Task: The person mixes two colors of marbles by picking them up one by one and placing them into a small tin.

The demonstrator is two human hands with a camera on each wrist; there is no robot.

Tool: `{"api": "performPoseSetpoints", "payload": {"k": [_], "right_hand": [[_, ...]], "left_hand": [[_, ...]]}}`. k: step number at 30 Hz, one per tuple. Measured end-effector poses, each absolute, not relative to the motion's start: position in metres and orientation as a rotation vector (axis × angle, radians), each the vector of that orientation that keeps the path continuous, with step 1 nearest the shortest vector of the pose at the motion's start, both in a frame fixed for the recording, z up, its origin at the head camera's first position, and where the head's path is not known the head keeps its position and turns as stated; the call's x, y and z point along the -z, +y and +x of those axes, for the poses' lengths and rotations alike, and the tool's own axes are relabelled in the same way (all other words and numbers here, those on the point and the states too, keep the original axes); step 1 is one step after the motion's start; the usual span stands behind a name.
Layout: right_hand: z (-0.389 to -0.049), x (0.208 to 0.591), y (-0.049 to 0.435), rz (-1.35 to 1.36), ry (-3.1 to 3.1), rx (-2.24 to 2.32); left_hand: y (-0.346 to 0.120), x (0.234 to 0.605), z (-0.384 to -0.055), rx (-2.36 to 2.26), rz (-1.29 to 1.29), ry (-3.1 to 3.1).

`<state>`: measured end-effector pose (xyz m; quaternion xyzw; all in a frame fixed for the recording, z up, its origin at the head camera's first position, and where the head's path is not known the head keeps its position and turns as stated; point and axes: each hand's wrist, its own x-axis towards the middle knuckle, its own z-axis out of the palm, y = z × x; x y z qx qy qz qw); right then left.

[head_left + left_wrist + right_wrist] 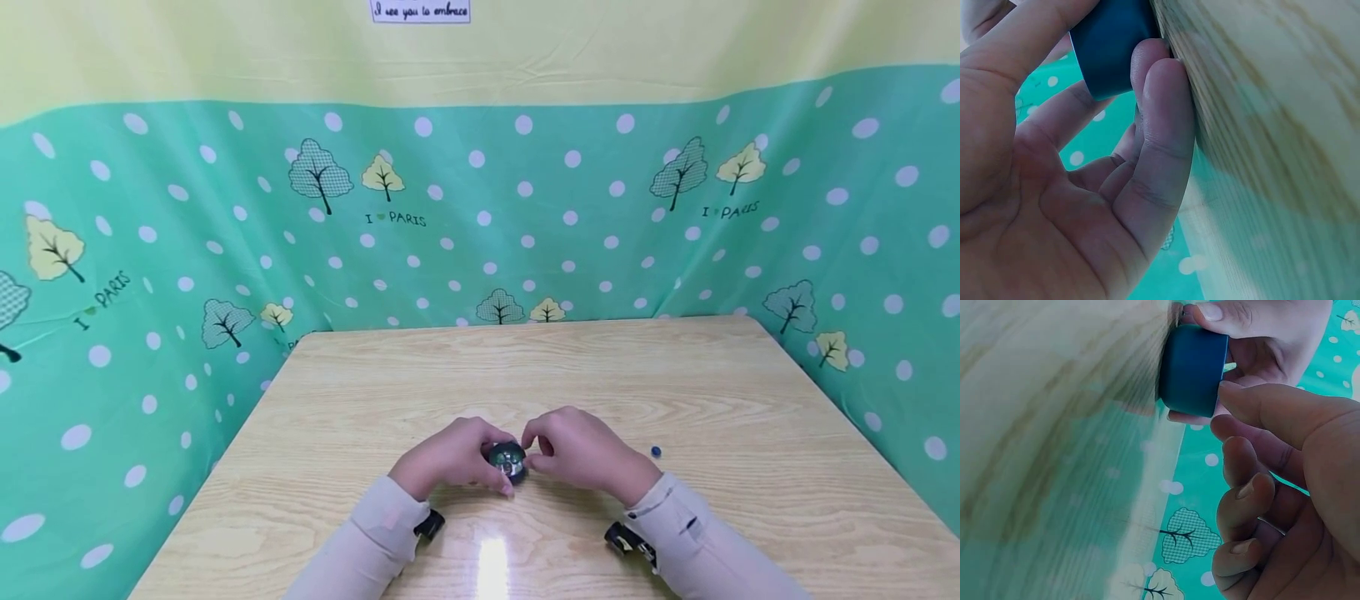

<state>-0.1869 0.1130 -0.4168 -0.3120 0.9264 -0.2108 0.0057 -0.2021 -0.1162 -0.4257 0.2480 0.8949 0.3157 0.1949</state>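
Observation:
A small dark-blue round metal case (1192, 372) stands on the table, flat-walled with a rounded lower edge. Seen from above in the head view, its top shows green and silver parts inside the rim. My left hand (463, 457) grips the case from the left, thumb on the near side and a finger on the far side. On the other side, my right hand (581, 450) has its thumb tip right at the rim. The right index fingertip lies close by, a gap showing between it and the thumb; the other fingers are loosely curled.
A tiny blue round piece (656, 452) lies on the wooden table (360, 392), to the right of my right hand. Behind the table and at its sides hangs a green dotted cloth (525, 225) printed with trees. Black straps (429, 525) show at both sleeve cuffs.

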Motion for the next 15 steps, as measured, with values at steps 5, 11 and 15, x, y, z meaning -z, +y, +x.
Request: {"api": "performPoseSetpoints", "payload": {"k": [5, 11, 15], "right_hand": [[-0.188, 0.414, 0.117, -0.966, 2.874, 0.649], [-0.190, 0.409, 0.123, -0.916, 2.856, 0.635], [-0.192, 0.405, 0.127, -0.879, 2.852, 0.628]], "left_hand": [[-0.116, 0.426, -0.202, -0.872, 0.677, 2.516], [-0.116, 0.427, -0.202, -0.862, 0.661, 2.529], [-0.116, 0.427, -0.202, -0.864, 0.652, 2.530]]}}
